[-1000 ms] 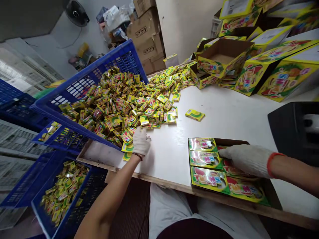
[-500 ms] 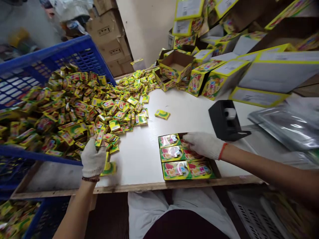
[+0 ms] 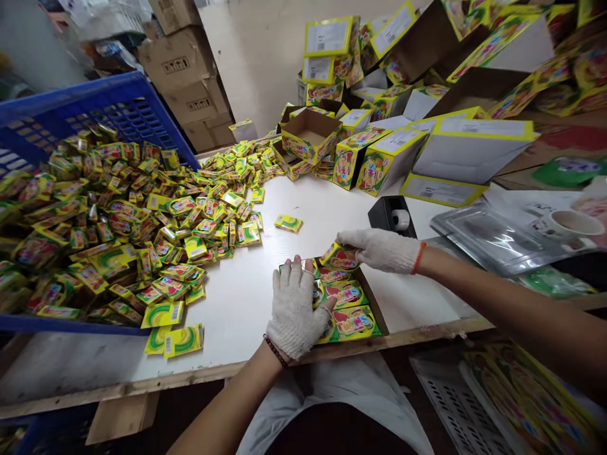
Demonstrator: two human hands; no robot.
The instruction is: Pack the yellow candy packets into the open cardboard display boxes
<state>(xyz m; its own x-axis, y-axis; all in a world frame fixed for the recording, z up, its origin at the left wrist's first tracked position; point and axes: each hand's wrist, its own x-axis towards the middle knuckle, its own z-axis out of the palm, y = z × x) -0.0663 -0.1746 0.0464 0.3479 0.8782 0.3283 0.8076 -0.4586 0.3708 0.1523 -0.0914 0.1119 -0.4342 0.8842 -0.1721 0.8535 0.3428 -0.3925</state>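
Note:
My left hand (image 3: 296,309), in a white knit glove, lies with fingers spread over the left part of a shallow carton (image 3: 376,308) and covers several packs there. Small yellow-green candy boxes (image 3: 355,321) with colourful lettering sit in rows inside the carton. At its far right corner my gloved right hand (image 3: 389,250) pinches one small candy box (image 3: 339,256), tilted above the others. Just behind the right hand stands a black tape dispenser (image 3: 383,215).
A blue crate (image 3: 137,95) at left spills a heap of small candy boxes (image 3: 128,215) onto the white table (image 3: 237,297). One loose box (image 3: 288,223) lies mid-table. Open display cartons (image 3: 310,136) pile up at the back; clear plastic trays (image 3: 478,234) lie at right.
My left hand has moved right, from the heap to the carton. My right hand has risen slightly from inside the carton with a candy box in its fingers. The camera view has shifted.

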